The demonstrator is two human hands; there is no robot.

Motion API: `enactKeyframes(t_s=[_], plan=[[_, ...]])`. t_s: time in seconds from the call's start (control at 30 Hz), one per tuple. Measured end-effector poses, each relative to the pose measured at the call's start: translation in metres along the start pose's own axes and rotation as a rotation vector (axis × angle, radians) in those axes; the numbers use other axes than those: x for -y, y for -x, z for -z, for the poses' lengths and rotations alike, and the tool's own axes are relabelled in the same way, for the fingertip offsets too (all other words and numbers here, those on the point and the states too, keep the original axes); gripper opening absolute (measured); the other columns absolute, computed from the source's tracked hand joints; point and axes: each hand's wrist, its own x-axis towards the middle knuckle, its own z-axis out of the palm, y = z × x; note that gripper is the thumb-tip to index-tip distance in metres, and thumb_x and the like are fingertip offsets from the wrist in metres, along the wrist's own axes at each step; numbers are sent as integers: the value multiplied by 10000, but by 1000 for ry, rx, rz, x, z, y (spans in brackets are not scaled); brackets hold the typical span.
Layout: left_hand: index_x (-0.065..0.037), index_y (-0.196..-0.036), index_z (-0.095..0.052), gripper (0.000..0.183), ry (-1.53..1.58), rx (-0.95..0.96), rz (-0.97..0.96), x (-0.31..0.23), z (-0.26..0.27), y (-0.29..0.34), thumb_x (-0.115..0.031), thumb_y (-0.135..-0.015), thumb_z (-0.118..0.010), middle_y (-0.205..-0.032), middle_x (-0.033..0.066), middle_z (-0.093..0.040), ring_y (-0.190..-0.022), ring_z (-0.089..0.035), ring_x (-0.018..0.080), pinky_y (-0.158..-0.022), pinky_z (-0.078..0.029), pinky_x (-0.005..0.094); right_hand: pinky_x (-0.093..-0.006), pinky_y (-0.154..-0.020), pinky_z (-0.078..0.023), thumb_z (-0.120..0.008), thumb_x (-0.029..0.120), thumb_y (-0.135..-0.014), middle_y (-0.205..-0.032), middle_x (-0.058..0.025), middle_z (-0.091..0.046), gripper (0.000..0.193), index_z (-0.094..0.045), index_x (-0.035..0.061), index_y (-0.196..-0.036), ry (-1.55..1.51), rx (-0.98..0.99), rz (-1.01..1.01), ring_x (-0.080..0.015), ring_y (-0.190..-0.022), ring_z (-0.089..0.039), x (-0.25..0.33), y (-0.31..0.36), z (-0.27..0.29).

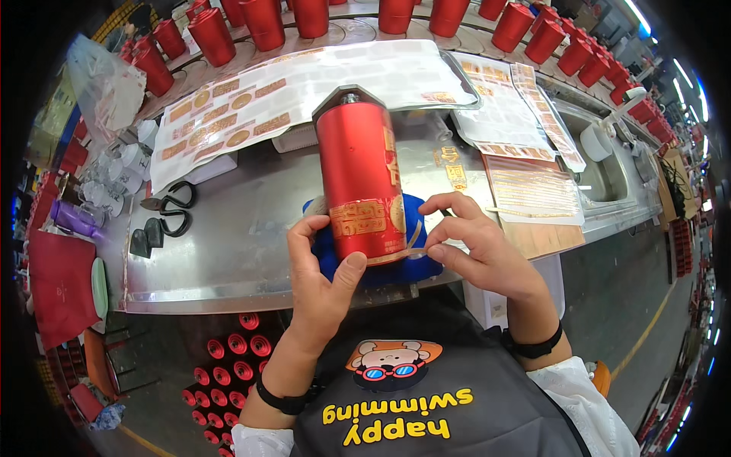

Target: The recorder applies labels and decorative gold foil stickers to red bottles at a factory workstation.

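A shiny red cylindrical bottle with gold printed decals near its base lies tilted on a blue cloth or pad. Its far end has a small metallic neck and a dark angular edge. My left hand is wrapped around the bottle's near left side, thumb on the lower rim. Beside the rim on the right, my right hand pinches a thin gold strip between thumb and fingers. The strip runs along the bottle's near edge; its far side is hidden.
Decal sheets cover the back of the metal table. Black scissors lie to the left. A sheet of gold strips rests on a board at right, near a sink. Red bottles line a conveyor behind.
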Motion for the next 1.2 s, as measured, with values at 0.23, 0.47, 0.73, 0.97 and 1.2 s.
enactKeyframes(t_s=[0.23, 0.47, 0.73, 0.97, 1.2], plan=[[3, -1267, -360, 552, 34, 12, -2, 0, 4, 0, -292, -906, -655, -1214, 126, -441, -1152, -427, 203, -1015, -332, 329, -386, -961, -382, -651, 90, -849, -1181, -124, -515, 72, -629, 26, -873, -20, -17, 23, -304, -1124, -464, -1, -3, -3], [9, -1272, -365, 546, 26, 17, -6, 3, 6, 0, -304, -917, -637, -1225, 132, -444, -1164, -422, 205, -1025, -323, 330, -384, -963, -382, -646, 83, -849, -1171, -127, -521, 67, -627, 22, -871, -39, -17, 24, -302, -1130, -466, -3, -3, -3], [2, -1248, -388, 490, 117, -25, 4, 2, 3, 2, -262, -919, -635, -1216, 122, -456, -1144, -438, 202, -1032, -319, 332, -384, -966, -381, -643, 88, -854, -1171, -125, -520, 64, -628, 27, -868, -25, -17, 10, -301, -1130, -467, -5, -2, -3], [-76, -989, -548, 191, -451, -38, -621, -6, 15, 12, -37, -824, -634, -962, 138, -593, -961, -544, 330, -925, -422, 470, -377, -965, -383, -623, 110, -880, -1169, -131, -515, 84, -619, 26, -874, -69, 10, 3, -296, -1122, -478, -5, -2, 0], [-99, -974, -560, 286, -556, -26, -719, -4, 12, 13, 23, -730, -647, -934, 138, -618, -887, -554, 328, -766, -468, 445, -323, -879, -409, -579, 121, -912, -1179, -128, -501, 127, -586, 10, -852, -211, 98, -52, -197, -1042, -496, -10, -2, 6]])
